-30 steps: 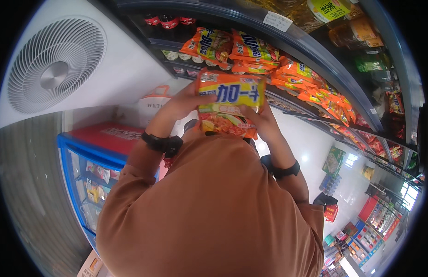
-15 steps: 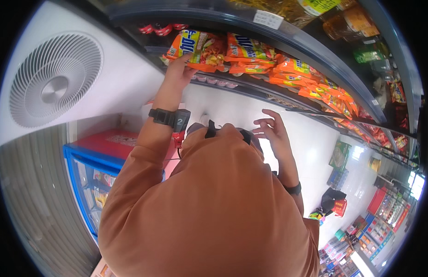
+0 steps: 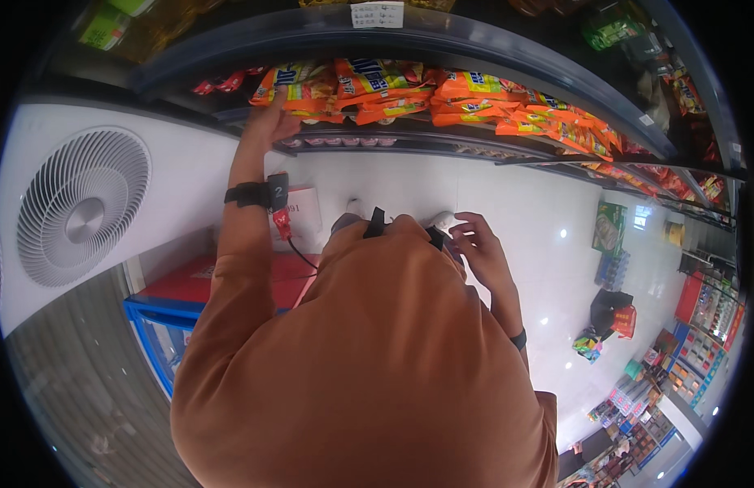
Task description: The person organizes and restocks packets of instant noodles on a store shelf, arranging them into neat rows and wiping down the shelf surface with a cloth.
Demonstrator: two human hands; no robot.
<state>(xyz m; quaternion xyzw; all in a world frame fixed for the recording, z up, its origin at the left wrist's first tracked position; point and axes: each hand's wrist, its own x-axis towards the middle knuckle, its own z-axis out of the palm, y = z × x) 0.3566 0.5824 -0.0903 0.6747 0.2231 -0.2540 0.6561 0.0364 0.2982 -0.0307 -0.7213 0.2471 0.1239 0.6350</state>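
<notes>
Far left: a white fan, round grille. Beside it and lower, a red-topped cabinet with a blue frame. Black wristband on my left wrist, small box attached, perhaps set on the outer side to leave the palm free.

Left hand up at the shelf, touching the near edge of an orange noodle packet. One finger lies along its front, others curl below; can't tell whether they pinch it or merely steady it. Packet sits at the left end of the orange row, face tipped toward me, probably so it reads from the aisle.

Next along, neighbouring packets bunched close, likely to use the shelf depth. Small tubs in a line beneath.

Right hand well apart from the left, low before my body, nothing in it, fingers loosely bent; one arm seems enough for this reach.

Further right: a green box and a dark bag on the floor.
</notes>
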